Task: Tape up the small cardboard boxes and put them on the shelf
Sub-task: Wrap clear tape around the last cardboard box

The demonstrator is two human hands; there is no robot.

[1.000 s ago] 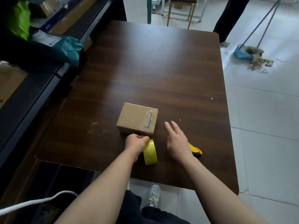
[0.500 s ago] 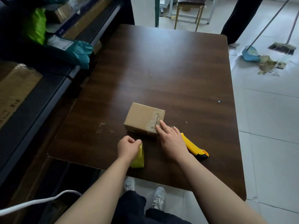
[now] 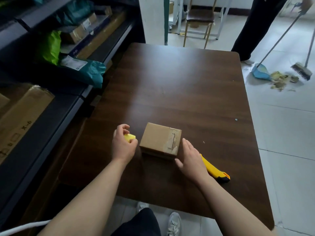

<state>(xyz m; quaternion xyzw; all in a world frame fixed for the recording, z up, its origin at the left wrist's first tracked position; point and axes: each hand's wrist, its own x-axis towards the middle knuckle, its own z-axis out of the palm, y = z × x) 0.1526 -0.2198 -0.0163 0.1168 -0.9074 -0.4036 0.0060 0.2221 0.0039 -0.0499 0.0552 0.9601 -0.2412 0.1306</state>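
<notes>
Both sides of the small cardboard box (image 3: 158, 138) on the table (image 3: 170, 82) are now flanked. The left hand (image 3: 123, 147), earlier in front of it, grips the yellow tape roll (image 3: 130, 137) at its left. The right hand (image 3: 190, 159), fingers straight, has left the taped top and sits just beside the right face.

One head-worn wide-angle camera is looking forward and steeply down from the near edge of the table (image 3: 179, 86), sitting close above the person's forearms (image 3: 95, 193), and is taking in the shelf (image 3: 68, 109) at left and floor (image 3: 281, 142) at right.
</notes>
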